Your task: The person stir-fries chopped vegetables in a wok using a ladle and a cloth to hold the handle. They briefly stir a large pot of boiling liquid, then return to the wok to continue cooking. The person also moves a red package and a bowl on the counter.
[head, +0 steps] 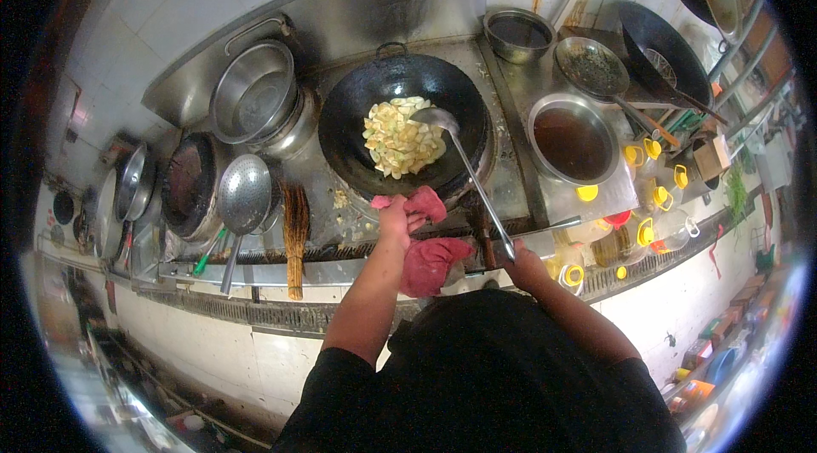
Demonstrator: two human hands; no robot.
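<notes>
A large black wok point(348, 108) sits on the stove before me, with pale sliced vegetable pieces point(399, 137) heaped in its middle. My left hand point(397, 220) grips a red cloth point(426, 202) at the wok's near rim; the cloth hides whatever handle or edge lies beneath. More red cloth point(431, 264) hangs below that hand. In my right hand point(526, 268) is the end of a long-handled metal ladle point(472, 172), its bowl resting over the right side of the pieces.
Left of the wok stand steel basins point(223, 95), a perforated skimmer point(244, 194) and a bamboo brush point(295, 229). To the right are a pot of brown liquid point(539, 162), a mesh strainer point(590, 66) and several yellow-capped plastic bottles point(613, 248).
</notes>
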